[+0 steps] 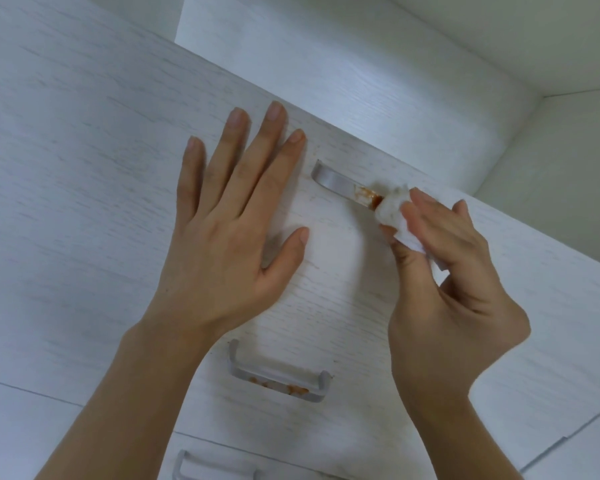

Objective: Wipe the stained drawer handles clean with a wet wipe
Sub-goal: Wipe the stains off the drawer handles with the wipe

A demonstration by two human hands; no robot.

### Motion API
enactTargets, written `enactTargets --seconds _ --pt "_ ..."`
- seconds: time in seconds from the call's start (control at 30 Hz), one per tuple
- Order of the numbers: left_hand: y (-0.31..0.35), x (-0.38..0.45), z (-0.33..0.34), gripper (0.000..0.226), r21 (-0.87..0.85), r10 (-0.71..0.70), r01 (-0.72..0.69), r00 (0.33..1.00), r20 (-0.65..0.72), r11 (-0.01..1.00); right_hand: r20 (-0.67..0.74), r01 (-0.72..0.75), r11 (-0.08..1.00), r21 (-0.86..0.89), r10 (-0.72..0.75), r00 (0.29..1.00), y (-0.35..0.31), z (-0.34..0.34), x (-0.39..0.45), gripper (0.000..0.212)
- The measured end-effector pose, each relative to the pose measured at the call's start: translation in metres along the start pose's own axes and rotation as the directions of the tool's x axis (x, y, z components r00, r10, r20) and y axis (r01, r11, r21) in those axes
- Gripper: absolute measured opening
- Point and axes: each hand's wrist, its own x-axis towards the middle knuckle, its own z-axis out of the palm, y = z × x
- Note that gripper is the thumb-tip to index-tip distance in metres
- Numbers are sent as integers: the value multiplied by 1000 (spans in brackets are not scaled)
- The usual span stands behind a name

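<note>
A: Entry, top drawer. Right hand (444, 258) pinches a bunched white wet wipe (397, 218) between thumb and fingertips, and the wad sits against the upper handle (340, 185) at the edge of a red-brown stain (369, 195).

B: Why bunched rather than flat?

A: Judgement: a tight wad puts pressure on the narrow metal bar. The bare stretch of the handle to the left of the wad looks clean; how far the stain runs beneath the wipe is hidden.

B: Left hand?

A: Left hand (229, 216) lies flat on the drawer front (84, 168), fingers straight and spread, gripping nothing, just beside the handle's left end. Likely bracing the drawer so that it does not slide under the rubbing.

B: Other handles?

A: The middle handle (278, 379) below carries orange-red spots (281, 386) along its front edge, untouched. A third handle (201, 467) shows at the bottom edge; too little is in view to judge staining.

B: Progress?

A: Early. First handle partly done, at least one more to do.
</note>
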Motion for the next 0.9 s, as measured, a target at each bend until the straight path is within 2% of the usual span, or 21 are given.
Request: enactTargets --seconds 0.17,0.3,0.4,0.53,0.6,0.73,0.83,0.9 --pt "1 0 0 67 -4 -1 1 1000 -3 1000 -51 -77 994 73 81 995 -6 8 5 27" --pt "1 0 -2 68 -12 -4 4 1000 7 1000 -118 -229 968 106 241 963 -20 7 10 28" --pt "0 -1 -3 67 -13 2 -1 1000 15 1000 -153 -314 938 149 336 929 -31 7 15 19" --pt "0 0 -4 68 -21 0 1 1000 19 1000 -75 -214 975 53 218 973 -33 11 15 30" --pt "0 0 -3 68 -16 6 -5 1000 18 1000 -38 -187 982 28 188 981 -29 15 17 30" --pt "0 -1 -3 68 -24 -4 4 1000 16 1000 -49 -224 974 22 225 973 -30 13 18 30" --pt "-1 0 -4 68 -17 2 -2 1000 20 1000 4 -242 970 6 242 970 -34 17 22 18" --pt "0 0 -4 68 -19 -5 6 1000 21 1000 -32 -302 953 25 302 953 -36 16 24 12"
